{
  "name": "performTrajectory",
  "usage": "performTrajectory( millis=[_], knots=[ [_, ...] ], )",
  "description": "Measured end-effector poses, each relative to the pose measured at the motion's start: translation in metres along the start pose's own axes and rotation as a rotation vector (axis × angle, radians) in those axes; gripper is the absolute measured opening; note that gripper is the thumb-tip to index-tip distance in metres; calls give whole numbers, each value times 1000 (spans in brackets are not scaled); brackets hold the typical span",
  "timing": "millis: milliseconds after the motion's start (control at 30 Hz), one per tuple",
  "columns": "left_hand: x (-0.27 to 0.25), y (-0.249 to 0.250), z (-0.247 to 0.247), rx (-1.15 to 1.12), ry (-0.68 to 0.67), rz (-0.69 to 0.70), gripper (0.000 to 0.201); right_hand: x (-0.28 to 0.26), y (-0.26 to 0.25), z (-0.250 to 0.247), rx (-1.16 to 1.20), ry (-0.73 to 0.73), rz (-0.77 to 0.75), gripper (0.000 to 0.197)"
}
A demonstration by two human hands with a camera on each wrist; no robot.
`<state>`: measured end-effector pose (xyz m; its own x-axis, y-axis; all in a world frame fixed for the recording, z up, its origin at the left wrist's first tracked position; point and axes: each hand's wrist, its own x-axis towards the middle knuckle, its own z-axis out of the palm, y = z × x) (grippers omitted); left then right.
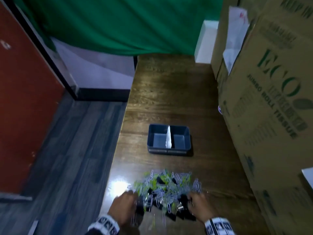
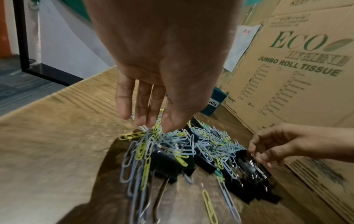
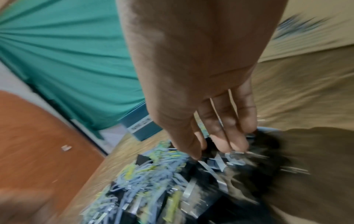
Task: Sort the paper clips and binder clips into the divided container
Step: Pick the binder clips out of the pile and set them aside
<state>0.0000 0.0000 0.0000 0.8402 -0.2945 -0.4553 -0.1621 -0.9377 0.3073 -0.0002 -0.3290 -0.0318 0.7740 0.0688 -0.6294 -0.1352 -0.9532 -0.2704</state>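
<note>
Item: mixed pile of paper clips (image 1: 169,185) and binder clips (image 1: 183,216), heaped at the near end of the counter (image 1: 169,92), close to me. Blue-grey and yellow-green paper clips tangle over black binder clips.

Item: divided container (image 1: 169,139), farther along the counter, apart from the pile, both compartments looking empty. A white divider (image 1: 169,138) splits it left and right; labels on its front wall, one reading "CLIPS" in the left wrist view.

Item: my left hand (image 1: 126,206), at the pile's left edge, fingers (image 2: 122,97) nearly straight, tips pinching a cluster of paper clips. My right hand (image 1: 198,205), at the right edge, fingers (image 3: 226,121) curled onto black binder clips; I cannot tell whether it has one gripped.

Risks, as I judge them:
- Paper clips are interlinked; lifting one may drag a string of others and scatter them.
- A binder clip may come up with paper clips caught on its wire handles and carry them into the wrong compartment.
- The pile reaches near the counter's left edge, with floor (image 1: 67,141) below; a sweep that way could push clips off.

Room: cardboard boxes (image 1: 271,116) wall off the right side, close to my right hand. Bare counter lies between pile and container, the natural carrying path. The left side is open, but it is a drop.
</note>
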Motion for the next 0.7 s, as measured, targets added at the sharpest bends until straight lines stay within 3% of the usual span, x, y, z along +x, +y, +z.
performTrajectory(
  millis=[100,200,367,533,700],
  knots=[
    [35,15,-8,-47,57,20,50,12,-26,-21,-21,58,-41,41],
    [52,23,-4,-78,42,15,61,18,-41,-33,-58,62,-51,43],
    [77,38,9,-35,72,107,54,30,-50,-33,-16,119,-168,50],
    [98,51,17,5,121,162,40,42,-57,-23,-40,166,-184,42],
    [108,60,26,35,135,165,43,51,-52,-21,-11,254,-186,44]
  ],
)
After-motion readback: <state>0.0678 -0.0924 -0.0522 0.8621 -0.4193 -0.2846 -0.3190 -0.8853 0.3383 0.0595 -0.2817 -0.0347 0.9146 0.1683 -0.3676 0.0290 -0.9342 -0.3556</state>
